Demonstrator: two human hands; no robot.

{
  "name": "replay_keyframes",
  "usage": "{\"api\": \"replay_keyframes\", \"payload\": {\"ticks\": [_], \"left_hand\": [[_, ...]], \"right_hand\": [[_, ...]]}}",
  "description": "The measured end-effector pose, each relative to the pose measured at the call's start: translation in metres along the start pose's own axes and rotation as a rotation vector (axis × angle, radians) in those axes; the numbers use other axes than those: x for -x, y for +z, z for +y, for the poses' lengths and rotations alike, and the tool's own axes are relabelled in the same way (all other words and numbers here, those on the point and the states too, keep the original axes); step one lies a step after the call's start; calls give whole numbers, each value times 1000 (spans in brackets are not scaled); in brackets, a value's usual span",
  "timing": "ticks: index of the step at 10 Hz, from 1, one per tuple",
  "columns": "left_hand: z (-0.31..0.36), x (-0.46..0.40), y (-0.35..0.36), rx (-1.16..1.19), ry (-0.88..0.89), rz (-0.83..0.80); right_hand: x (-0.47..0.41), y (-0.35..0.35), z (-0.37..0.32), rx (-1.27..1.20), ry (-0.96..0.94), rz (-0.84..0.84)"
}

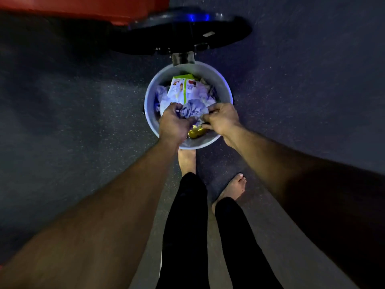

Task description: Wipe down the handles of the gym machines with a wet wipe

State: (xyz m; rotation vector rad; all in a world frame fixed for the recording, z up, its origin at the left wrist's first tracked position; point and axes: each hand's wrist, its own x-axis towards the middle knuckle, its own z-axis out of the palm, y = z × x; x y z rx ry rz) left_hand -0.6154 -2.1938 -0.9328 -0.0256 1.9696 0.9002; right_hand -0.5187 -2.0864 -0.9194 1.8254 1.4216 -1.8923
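**Both hands on a crumpled wipe over the open bin**

We see the wipe (192, 111), a crumpled pale wad, held over the mouth of the round grey bin (150, 94), just above the rubbish inside. Our left hand (174, 122) grips its left side with curled fingers, and our right hand (221, 118) pinches its right edge between thumb and fingertips. The two hands sit close together, with only the wad between them.

Below the wipe, the bin holds more crumpled white tissue, a white and green packet (181, 88) lying towards the far side, and a shiny gold wrapper (195, 132) near the front rim. The lid (187, 36), dark and round, stands tipped open behind the bin on a metal hinge (183, 57).

Our left foot (186, 161) is bare and touches the front of the bin at its base; our right foot (233, 188), also bare, stands a little behind it. Both legs wear black trousers. The floor (83, 113) is dark and speckled, and something red (83, 7) fills the top left corner.
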Motion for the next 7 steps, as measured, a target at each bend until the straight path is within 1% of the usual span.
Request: {"api": "replay_keyframes", "payload": {"ticks": [1,2,3,4,5,6,7], "left_hand": [[-23,-42,15,-82,-26,27],[-39,-72,28,-121,-30,48],[-44,-89,32,-171,-16,64],[-46,-97,31,-217,-22,122],[-43,-95,28,-246,-15,135],[-36,-81,22,-240,-19,111],[-27,-67,22,-201,-22,74]], "right_hand": [[-45,7,19,54,12,-8],[-76,12,34,143,17,-18],[-99,15,42,169,-11,-5],[-105,14,43,235,-6,13],[-98,11,41,190,-10,23],[-80,0,36,189,-44,-21],[-69,-7,32,154,-95,-29]]}}
